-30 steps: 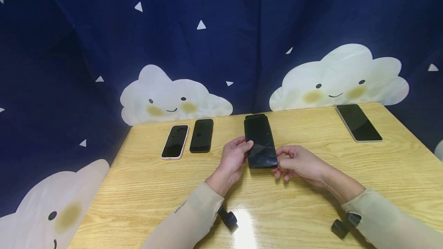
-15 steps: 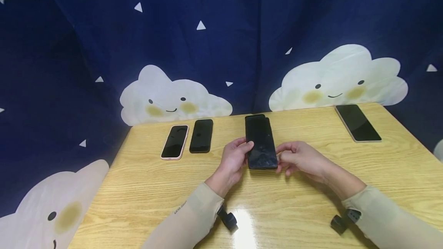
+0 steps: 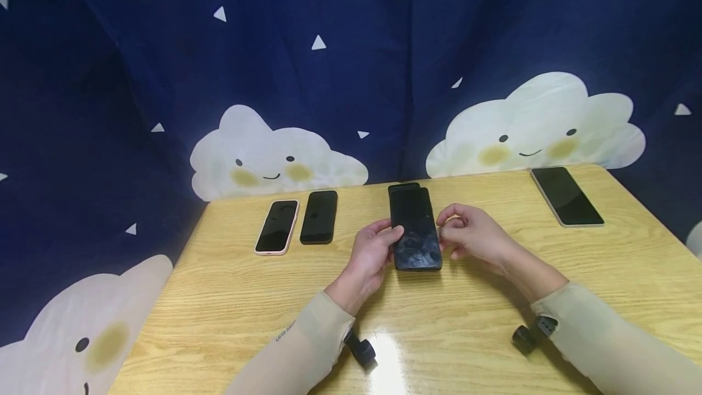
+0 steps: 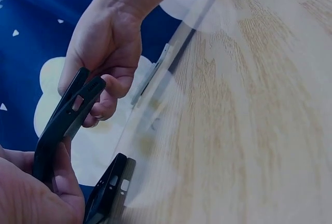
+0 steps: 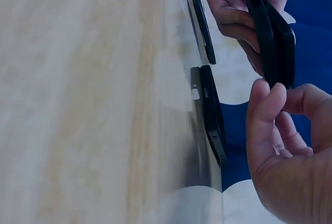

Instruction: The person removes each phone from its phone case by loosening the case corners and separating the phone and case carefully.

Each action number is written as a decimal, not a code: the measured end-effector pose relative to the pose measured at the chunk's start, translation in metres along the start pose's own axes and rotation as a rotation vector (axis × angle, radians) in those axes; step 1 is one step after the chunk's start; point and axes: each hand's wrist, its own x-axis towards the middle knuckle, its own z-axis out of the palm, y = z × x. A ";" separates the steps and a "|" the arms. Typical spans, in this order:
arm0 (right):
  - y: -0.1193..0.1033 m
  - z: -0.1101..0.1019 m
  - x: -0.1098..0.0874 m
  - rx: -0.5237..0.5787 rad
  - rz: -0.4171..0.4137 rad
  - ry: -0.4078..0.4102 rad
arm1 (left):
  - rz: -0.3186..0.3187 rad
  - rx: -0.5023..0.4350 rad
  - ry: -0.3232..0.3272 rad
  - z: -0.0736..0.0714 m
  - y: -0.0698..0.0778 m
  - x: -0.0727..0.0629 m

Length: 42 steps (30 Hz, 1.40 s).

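My left hand (image 3: pixel 373 252) grips a black phone (image 3: pixel 414 218), its screen up, thumb on the left edge. In the left wrist view, a black phone case (image 4: pixel 58 130) with a small cutout angles away beneath the phone, leaving a gap at one end. My right hand (image 3: pixel 477 239) is at the phone's right edge. In the right wrist view its thumb and curled fingertips pinch the edge of the held phone case. Under and behind these lies another flat black item (image 5: pixel 211 115) with cutouts, mostly hidden in the head view.
On the table (image 3: pixel 247 297) at left lie a phone in a pink case (image 3: pixel 276 226) and a black phone (image 3: pixel 319 217). A larger phone with a silver edge (image 3: pixel 567 195) lies at the back right. A dark blue cloud-print curtain (image 3: pixel 378 66) hangs behind the table.
My right hand has shifted up along the phone's right edge from its lower corner. The held phone has turned and moved slightly right of the item behind it. The left hand stays put.
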 end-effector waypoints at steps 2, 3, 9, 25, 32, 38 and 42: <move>-0.002 -0.001 0.002 -0.016 -0.007 0.007 | 0.002 0.004 0.000 0.000 0.000 0.000; -0.002 -0.001 0.003 -0.024 -0.009 0.011 | 0.003 0.004 -0.002 0.001 0.000 -0.001; -0.004 -0.003 0.009 -0.031 -0.002 0.033 | -0.001 -0.015 -0.028 0.002 0.000 -0.002; -0.013 -0.003 0.009 -0.039 0.031 -0.062 | 0.004 -0.024 0.017 0.000 -0.002 0.000; -0.016 0.000 0.006 -0.033 -0.011 -0.076 | 0.009 -0.024 0.031 -0.001 -0.001 0.000; -0.017 0.003 0.004 -0.019 -0.005 -0.044 | 0.005 -0.027 0.025 -0.002 -0.002 0.000; -0.015 0.004 0.003 -0.015 -0.009 -0.033 | 0.002 -0.032 0.015 -0.002 -0.003 0.001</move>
